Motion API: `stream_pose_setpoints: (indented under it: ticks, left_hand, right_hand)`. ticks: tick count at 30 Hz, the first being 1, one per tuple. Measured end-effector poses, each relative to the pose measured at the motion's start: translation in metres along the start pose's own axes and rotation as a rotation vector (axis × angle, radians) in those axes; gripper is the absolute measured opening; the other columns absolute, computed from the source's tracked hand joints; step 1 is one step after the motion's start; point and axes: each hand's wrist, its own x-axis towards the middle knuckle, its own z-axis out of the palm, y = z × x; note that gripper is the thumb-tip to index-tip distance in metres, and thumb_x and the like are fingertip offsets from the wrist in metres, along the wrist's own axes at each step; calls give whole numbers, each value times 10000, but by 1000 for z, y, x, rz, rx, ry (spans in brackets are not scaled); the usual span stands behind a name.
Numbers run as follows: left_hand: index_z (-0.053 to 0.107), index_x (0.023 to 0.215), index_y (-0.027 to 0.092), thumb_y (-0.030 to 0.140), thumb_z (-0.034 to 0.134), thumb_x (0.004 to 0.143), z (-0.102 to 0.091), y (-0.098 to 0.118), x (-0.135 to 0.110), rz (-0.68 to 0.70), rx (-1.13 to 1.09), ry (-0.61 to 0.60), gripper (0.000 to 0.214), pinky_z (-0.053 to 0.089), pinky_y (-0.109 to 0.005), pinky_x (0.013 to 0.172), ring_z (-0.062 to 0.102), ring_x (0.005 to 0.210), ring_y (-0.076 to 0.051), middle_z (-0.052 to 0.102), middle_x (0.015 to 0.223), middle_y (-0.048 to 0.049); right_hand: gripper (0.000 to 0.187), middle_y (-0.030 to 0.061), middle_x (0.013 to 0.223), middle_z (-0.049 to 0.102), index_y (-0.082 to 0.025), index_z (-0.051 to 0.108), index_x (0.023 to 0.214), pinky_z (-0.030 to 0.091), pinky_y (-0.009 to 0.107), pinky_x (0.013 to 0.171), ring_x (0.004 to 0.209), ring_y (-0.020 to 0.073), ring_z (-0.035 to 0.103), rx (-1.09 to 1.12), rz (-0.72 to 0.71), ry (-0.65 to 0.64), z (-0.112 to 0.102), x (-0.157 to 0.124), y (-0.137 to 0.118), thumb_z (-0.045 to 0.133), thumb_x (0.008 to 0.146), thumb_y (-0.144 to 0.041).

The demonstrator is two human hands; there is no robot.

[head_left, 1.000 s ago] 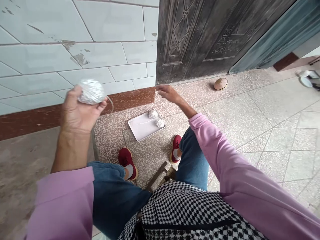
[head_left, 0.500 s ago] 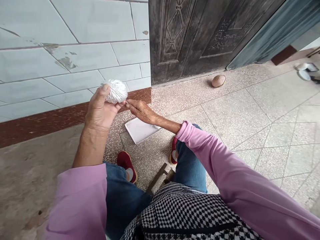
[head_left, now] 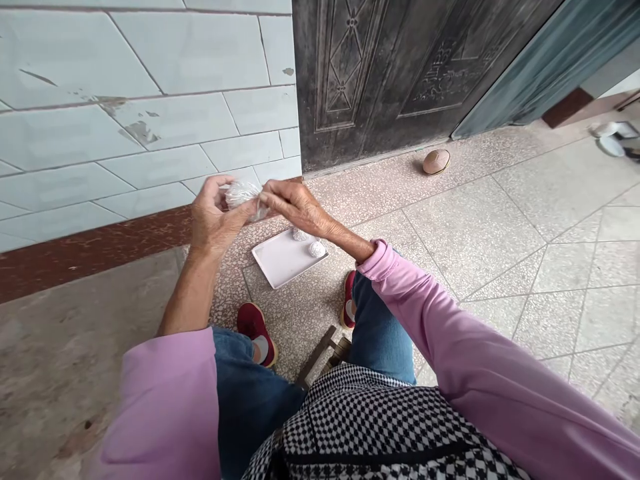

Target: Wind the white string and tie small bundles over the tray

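Observation:
A ball of white shiny string (head_left: 242,193) is held up in front of the tiled wall. My left hand (head_left: 215,212) is wrapped round its left and lower side, with the thumb across the near face. At the ball's right edge, the fingers of my right hand (head_left: 295,205) are pinched together on the string. The strand between these fingertips is too fine to make out. Below my hands lies a white tray (head_left: 280,263) on the floor. Two smaller white balls of string rest in it, one ball (head_left: 317,249) near the right edge and another ball (head_left: 300,234) partly behind my right hand.
A dark carved door (head_left: 370,80) stands ahead, right of the tiled wall (head_left: 150,53). A pinkish round object (head_left: 437,161) lies on the floor by the door. A wooden stool (head_left: 320,357) shows between my legs. White items (head_left: 613,143) lie at the far right.
My left hand has turned and lowered the ball slightly, bringing its thumb to the near side. My right hand has risen to the ball's right edge. The tray's small balls now show more.

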Motion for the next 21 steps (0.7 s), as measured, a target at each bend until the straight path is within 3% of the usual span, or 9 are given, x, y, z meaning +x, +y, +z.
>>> stream_pose_setpoints:
  ticks: [4, 8, 10, 13, 16, 21]
  left_hand:
    - [775, 1267, 231, 636, 1190, 672, 6, 13, -16, -104, -113, -235, 831, 602, -311, 652, 735, 872, -225, 889, 1135, -88]
    - [784, 1381, 258, 793, 1129, 766, 15, 21, -24, -137, -149, -343, 885, 541, -324, 494, 691, 679, -204, 845, 1076, -81]
    - [771, 1412, 275, 714, 1142, 782, 18, 22, -25, -147, -183, -356, 852, 574, -318, 524, 705, 700, -192, 840, 1136, -77]
    - [766, 1390, 284, 597, 1176, 753, 20, 22, -25, -180, -267, -329, 820, 658, -285, 624, 791, 889, -208, 861, 1325, -98]
    - [758, 1315, 281, 636, 1189, 754, 21, 20, -25, -234, -300, -318, 791, 671, -277, 629, 812, 952, -235, 868, 1311, -95]
    - [735, 1275, 254, 603, 1203, 692, 24, 19, -26, -291, -266, -289, 825, 703, -360, 645, 807, 1013, -298, 860, 1313, -144]
  right_hand:
    - [627, -12, 867, 531, -244, 567, 916, 487, 291, 778, 859, 182, 524, 83, -11, 157, -18, 7, 6, 797, 1313, -672]
    - [686, -25, 857, 466, -261, 501, 923, 423, 253, 661, 789, 156, 456, 183, 22, 201, -19, 9, 12, 775, 1311, -757]
    - [692, -37, 842, 436, -271, 477, 938, 395, 246, 619, 754, 149, 429, 210, 52, 205, -16, 9, 14, 791, 1303, -769]
    - [702, -48, 831, 414, -276, 456, 947, 379, 243, 606, 735, 142, 403, 217, 65, 227, -14, 10, 16, 786, 1305, -783]
    - [709, -53, 820, 399, -273, 464, 942, 361, 248, 613, 734, 143, 380, 197, 59, 223, -14, 11, 17, 770, 1307, -798]
    - [710, -34, 839, 431, -259, 518, 909, 427, 268, 688, 805, 168, 438, 122, 71, 208, -14, 8, 12, 875, 1251, -768]
